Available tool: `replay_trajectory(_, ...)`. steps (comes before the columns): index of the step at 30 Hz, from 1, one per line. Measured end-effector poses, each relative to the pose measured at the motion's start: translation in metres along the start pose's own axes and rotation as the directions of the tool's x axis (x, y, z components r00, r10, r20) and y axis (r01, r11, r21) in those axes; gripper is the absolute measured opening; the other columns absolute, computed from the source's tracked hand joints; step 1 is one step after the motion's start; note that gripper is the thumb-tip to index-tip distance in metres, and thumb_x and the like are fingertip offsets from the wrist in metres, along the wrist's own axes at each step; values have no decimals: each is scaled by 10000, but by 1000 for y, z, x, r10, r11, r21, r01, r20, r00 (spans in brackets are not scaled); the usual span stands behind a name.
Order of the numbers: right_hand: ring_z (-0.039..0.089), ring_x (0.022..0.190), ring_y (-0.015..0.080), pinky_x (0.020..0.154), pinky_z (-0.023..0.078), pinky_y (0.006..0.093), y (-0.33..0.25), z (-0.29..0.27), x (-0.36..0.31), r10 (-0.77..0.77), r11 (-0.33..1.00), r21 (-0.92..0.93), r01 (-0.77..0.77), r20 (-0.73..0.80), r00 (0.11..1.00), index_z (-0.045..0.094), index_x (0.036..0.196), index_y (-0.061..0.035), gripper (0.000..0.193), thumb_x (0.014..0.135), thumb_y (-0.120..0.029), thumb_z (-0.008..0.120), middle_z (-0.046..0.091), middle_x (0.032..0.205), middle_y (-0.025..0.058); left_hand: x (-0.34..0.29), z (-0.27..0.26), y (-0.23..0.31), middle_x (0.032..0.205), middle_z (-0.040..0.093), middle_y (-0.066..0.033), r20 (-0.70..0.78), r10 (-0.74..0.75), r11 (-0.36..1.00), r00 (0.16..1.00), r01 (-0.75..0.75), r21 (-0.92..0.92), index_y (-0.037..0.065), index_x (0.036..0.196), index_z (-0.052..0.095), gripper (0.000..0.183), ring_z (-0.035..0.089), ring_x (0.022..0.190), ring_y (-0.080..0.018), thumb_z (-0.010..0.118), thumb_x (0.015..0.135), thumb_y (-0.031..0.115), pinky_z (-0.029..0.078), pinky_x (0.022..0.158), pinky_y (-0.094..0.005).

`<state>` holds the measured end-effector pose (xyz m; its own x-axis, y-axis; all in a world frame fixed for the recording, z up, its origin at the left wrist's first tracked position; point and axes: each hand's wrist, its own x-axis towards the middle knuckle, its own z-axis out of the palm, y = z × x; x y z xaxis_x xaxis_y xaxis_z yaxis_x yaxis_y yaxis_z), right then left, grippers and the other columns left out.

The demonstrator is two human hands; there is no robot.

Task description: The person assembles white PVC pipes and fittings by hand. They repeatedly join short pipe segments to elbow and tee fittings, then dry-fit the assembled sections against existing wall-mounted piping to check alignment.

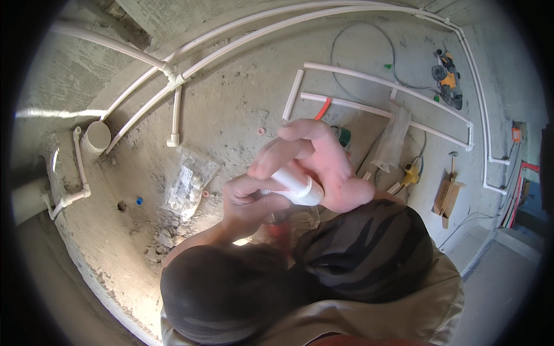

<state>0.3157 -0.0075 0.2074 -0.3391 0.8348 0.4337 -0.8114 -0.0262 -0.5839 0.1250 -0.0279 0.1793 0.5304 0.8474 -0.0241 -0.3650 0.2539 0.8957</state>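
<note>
A white plastic pipe fitting (301, 188), a short cylinder with a wider collar at one end, is held in front of my knees. My left hand (245, 199) closes on its left side, thumb below and fingers above. My right hand (323, 158) curls its fingers over the fitting's upper end, palm turned up and thumb stretched out to the right. Part of the fitting is hidden by the fingers. Beneath the hands, a blurred reddish thing (279, 230) shows between my knees; I cannot make out its kind.
A clear bag of white fittings (187, 187) lies on the dusty floor at left, near rubble (166, 237) and a blue cap (139, 201). White pipes (231, 43) run along the wall. Further right are a pipe frame (392, 118), a power tool (448, 79) and an opened cardboard box (448, 199).
</note>
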Motion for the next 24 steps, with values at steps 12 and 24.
replay_trajectory(12, 585, 1078, 260, 948, 493, 459, 23, 1, 1, -153, 984, 104, 144, 82, 985, 314, 1550, -2, 1114, 806, -602, 885, 536, 1324, 200, 12, -16, -10, 1229, 736, -103, 165, 180, 976, 970, -197, 93, 22, 1179, 744, 246, 686, 1160, -236, 777, 970, 146, 530, 1005, -338)
replay_trajectory(24, 660, 1067, 345, 944, 536, 473, 9, -16, 8, -391, 494, -736, 463, 287, 874, 472, 1412, 65, 980, 795, -561, 907, 672, 1207, 220, 15, 15, 7, 1162, 743, -89, 2, 200, 704, 980, -145, 695, 70, 1136, 741, 203, 701, 1150, -252, 767, 959, 167, 514, 1016, -435)
